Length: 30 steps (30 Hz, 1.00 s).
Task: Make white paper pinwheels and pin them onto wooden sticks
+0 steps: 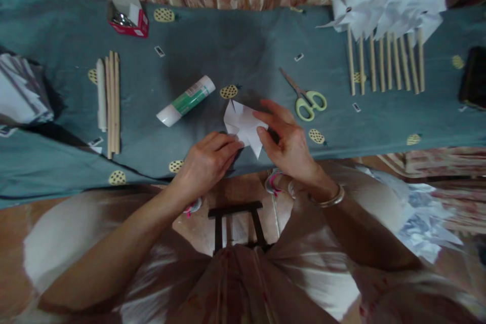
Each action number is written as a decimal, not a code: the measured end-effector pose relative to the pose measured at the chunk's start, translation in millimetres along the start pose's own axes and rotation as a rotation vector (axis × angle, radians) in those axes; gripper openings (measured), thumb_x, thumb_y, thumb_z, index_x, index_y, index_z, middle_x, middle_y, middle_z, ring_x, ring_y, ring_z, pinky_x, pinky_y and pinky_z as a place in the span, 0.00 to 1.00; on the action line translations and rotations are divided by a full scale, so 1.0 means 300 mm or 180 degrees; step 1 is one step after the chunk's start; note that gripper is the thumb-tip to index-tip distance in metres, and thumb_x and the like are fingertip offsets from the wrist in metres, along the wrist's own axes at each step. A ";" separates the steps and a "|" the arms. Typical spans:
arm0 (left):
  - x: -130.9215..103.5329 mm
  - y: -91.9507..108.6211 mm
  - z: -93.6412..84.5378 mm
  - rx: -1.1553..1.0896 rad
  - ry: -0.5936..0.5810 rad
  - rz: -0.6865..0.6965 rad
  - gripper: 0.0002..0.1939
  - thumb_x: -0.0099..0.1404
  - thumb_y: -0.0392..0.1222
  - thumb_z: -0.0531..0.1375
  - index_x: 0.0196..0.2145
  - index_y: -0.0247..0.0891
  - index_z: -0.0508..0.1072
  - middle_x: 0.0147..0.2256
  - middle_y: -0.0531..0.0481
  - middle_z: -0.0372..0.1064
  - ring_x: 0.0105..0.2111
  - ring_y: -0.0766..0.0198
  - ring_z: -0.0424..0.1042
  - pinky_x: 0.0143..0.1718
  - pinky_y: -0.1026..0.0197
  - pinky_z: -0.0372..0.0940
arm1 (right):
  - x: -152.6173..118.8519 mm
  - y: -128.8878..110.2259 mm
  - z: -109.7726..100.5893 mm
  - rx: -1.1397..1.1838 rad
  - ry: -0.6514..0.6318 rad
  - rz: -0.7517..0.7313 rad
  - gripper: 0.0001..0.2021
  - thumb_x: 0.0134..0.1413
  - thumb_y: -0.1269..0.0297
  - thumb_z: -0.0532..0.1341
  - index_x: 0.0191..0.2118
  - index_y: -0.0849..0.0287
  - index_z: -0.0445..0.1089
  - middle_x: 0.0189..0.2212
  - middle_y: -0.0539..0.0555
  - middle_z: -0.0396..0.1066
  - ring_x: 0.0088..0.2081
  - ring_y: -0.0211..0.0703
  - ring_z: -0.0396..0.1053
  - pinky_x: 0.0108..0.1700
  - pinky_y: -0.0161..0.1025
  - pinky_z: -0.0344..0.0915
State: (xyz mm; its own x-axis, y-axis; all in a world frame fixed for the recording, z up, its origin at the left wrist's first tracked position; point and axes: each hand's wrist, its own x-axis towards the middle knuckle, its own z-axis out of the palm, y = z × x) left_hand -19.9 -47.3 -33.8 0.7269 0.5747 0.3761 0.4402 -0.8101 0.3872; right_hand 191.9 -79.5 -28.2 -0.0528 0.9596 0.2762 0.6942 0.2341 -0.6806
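A small folded piece of white paper point(243, 125) lies at the near edge of the teal-covered table point(235, 45). My left hand point(208, 160) pinches its lower left corner. My right hand point(287, 137) holds its right side between thumb and fingers. A white and green glue stick point(186, 100) lies on its side just left of the paper. Green-handled scissors point(306, 96) rest closed to the right of my right hand.
Wooden sticks point(112, 101) lie at the left beside a white rod. A row of several finished paper pinwheels on sticks point(387, 35) sits at the back right. A red box point(128, 19) stands at the back left. Paper scraps point(425, 223) lie on the floor at right.
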 end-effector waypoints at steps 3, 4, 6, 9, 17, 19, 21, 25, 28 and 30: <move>0.003 -0.002 -0.001 0.0011 0.0038 0.0049 0.10 0.72 0.36 0.56 0.44 0.34 0.76 0.39 0.44 0.77 0.38 0.60 0.75 0.39 0.59 0.72 | 0.023 0.018 0.001 0.0055 0.0105 0.0147 0.15 0.63 0.62 0.57 0.52 0.54 0.73 0.59 0.58 0.69 0.59 0.52 0.68 0.60 0.54 0.66; 0.004 -0.003 -0.003 0.0021 0.0049 0.0072 0.10 0.72 0.36 0.56 0.44 0.33 0.76 0.39 0.44 0.77 0.38 0.60 0.75 0.39 0.59 0.72 | 0.030 0.023 0.002 0.0089 0.0110 0.0191 0.15 0.62 0.62 0.58 0.51 0.55 0.73 0.58 0.59 0.70 0.55 0.51 0.71 0.57 0.52 0.69; 0.005 -0.007 -0.009 0.0043 0.0054 0.0087 0.10 0.71 0.36 0.56 0.45 0.33 0.76 0.39 0.43 0.77 0.38 0.59 0.74 0.39 0.58 0.72 | 0.041 0.032 0.001 0.0190 0.0114 0.0283 0.14 0.60 0.62 0.59 0.50 0.56 0.74 0.54 0.59 0.72 0.47 0.48 0.74 0.49 0.48 0.73; 0.007 -0.023 -0.022 0.0106 0.0051 0.0017 0.10 0.72 0.36 0.55 0.45 0.35 0.76 0.40 0.43 0.77 0.38 0.59 0.74 0.39 0.57 0.71 | 0.048 0.043 -0.001 0.0394 0.0147 0.0416 0.12 0.58 0.65 0.59 0.46 0.57 0.76 0.46 0.56 0.77 0.39 0.44 0.74 0.43 0.44 0.72; 0.026 -0.101 -0.062 0.0342 0.0165 -0.0245 0.11 0.71 0.35 0.55 0.42 0.40 0.77 0.43 0.46 0.76 0.42 0.57 0.73 0.43 0.55 0.71 | 0.012 0.026 0.020 0.0878 0.0013 0.0741 0.09 0.54 0.66 0.62 0.39 0.59 0.77 0.32 0.52 0.77 0.31 0.41 0.73 0.37 0.41 0.70; 0.030 -0.098 -0.068 0.0390 0.0315 -0.0163 0.10 0.71 0.35 0.55 0.43 0.39 0.76 0.43 0.45 0.76 0.44 0.56 0.72 0.45 0.54 0.70 | 0.000 0.010 0.030 0.1022 -0.0039 0.0694 0.08 0.54 0.67 0.61 0.39 0.58 0.77 0.35 0.53 0.78 0.33 0.42 0.75 0.39 0.41 0.71; 0.029 -0.081 -0.068 0.0475 0.0450 0.0031 0.08 0.70 0.38 0.57 0.43 0.38 0.75 0.43 0.44 0.75 0.44 0.55 0.70 0.44 0.53 0.69 | -0.008 -0.006 0.037 0.1118 -0.0079 0.0626 0.07 0.55 0.67 0.61 0.38 0.58 0.77 0.38 0.54 0.78 0.36 0.42 0.76 0.41 0.42 0.72; 0.021 -0.037 -0.048 0.0538 0.0180 0.0289 0.11 0.69 0.46 0.60 0.44 0.38 0.74 0.40 0.45 0.75 0.40 0.56 0.70 0.40 0.54 0.68 | -0.013 -0.031 0.039 0.1101 -0.0207 0.0644 0.06 0.57 0.66 0.61 0.36 0.56 0.77 0.38 0.53 0.78 0.37 0.42 0.76 0.42 0.41 0.72; 0.016 -0.024 -0.034 0.0570 -0.0026 0.0254 0.09 0.70 0.42 0.58 0.43 0.37 0.75 0.37 0.46 0.75 0.38 0.58 0.72 0.39 0.56 0.68 | -0.018 -0.037 0.041 0.1157 -0.0280 0.0613 0.06 0.57 0.66 0.61 0.35 0.56 0.76 0.36 0.52 0.77 0.38 0.42 0.75 0.42 0.41 0.72; 0.012 -0.026 -0.029 0.0587 -0.0059 0.0239 0.08 0.71 0.40 0.57 0.42 0.36 0.75 0.37 0.46 0.75 0.37 0.59 0.72 0.38 0.58 0.69 | -0.021 -0.034 0.042 0.1268 -0.0364 0.0550 0.07 0.58 0.66 0.60 0.36 0.55 0.76 0.36 0.51 0.77 0.38 0.42 0.75 0.42 0.40 0.72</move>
State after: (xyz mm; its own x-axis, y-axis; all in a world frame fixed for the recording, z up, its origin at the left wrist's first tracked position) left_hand -25.2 -37.9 -28.2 0.7701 0.5109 0.3819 0.4723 -0.8591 0.1971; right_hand 176.2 -86.0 -31.5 -0.0548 0.9958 0.0740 0.3705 0.0890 -0.9246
